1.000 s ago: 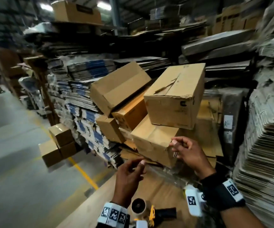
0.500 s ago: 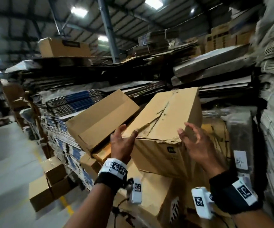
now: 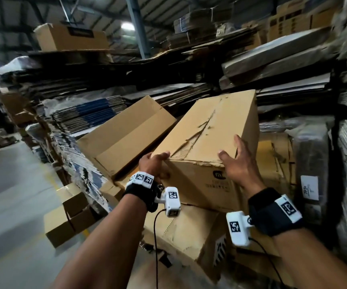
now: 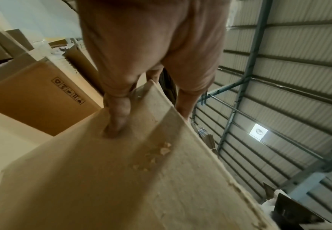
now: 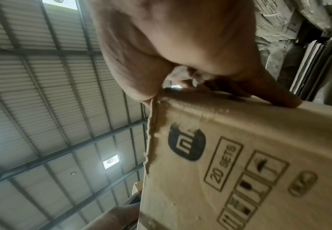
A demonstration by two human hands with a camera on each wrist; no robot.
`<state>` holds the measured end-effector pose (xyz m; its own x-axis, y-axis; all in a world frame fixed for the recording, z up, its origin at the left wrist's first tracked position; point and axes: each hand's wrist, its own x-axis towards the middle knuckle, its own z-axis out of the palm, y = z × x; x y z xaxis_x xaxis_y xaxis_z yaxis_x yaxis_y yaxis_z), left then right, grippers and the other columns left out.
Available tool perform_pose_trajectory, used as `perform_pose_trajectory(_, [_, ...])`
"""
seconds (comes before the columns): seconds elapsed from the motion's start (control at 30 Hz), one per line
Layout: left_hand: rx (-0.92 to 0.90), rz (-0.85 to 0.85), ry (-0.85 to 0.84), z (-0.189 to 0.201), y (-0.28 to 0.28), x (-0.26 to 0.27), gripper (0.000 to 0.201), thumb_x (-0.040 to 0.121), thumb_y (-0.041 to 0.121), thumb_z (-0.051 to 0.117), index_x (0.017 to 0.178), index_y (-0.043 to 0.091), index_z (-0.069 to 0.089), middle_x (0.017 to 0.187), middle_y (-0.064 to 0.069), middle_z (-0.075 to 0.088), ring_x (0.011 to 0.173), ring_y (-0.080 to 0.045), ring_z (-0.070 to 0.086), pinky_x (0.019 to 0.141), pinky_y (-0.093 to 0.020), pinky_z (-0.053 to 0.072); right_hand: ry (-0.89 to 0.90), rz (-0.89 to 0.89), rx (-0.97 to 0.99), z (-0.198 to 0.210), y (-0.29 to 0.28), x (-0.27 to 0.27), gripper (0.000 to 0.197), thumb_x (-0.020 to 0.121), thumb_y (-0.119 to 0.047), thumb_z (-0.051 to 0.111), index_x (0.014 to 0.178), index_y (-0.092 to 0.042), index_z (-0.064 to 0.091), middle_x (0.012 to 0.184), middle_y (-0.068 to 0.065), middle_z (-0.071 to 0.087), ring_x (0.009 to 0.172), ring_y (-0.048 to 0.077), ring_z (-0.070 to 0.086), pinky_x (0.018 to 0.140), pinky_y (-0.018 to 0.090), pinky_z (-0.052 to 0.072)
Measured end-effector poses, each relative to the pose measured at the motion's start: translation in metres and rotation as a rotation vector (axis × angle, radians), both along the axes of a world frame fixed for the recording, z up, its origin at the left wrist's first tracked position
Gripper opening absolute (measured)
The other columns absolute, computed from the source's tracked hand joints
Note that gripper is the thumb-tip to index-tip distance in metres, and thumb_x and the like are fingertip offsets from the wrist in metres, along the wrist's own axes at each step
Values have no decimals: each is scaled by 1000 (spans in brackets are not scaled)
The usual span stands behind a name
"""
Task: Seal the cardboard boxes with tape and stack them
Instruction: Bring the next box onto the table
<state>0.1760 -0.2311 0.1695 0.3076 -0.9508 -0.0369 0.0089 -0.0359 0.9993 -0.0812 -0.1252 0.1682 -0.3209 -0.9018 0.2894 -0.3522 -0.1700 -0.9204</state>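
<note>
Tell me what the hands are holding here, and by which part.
Both hold the top cardboard box: left hand grips its near-left top corner, right hand its near-right top edge.

Dim overhead light, blurred edges

Two hands show, the left hand (image 3: 154, 163) and the right hand (image 3: 238, 165). Two wrist cameras (image 3: 173, 202) are visible. On the floor (image 3: 12, 205) sit two small boxes (image 3: 70, 213), stacked.
</note>
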Motion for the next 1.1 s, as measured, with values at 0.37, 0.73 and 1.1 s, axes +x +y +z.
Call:
perform_pose_trajectory(0.37, [-126, -20, 19, 47, 145, 101, 71, 68, 34, 97, 125, 8, 66, 104, -14, 75, 72, -37, 72, 61, -48, 63, -71, 85, -191, 34, 131, 95, 58, 104, -27, 57, 157, -38, 36, 167, -4, 27, 149, 18, 33, 112, 28, 34])
perform_pose_trajectory(0.73, [-280, 430, 209, -17, 417, 306, 74, 63, 24, 95, 125, 9, 58, 101, -12, 72, 65, -23, 59, 51, -36, 54, 91, 485, -256, -4, 266, 290, 38, 94, -29, 71, 132, -27, 70, 170, 0, 20, 152, 8, 26, 122, 26, 30])
perform_pose_trajectory(1.1, [-73, 984, 241, -173, 646, 387, 62, 73, 15, 93, 125, 23, 59, 120, -5, 71, 101, -28, 71, 71, -56, 61, 175, 950, -64, -156, 380, 421, 41, 95, -30, 71, 136, -25, 68, 170, 5, 11, 133, -14, 16, 97, -4, 25])
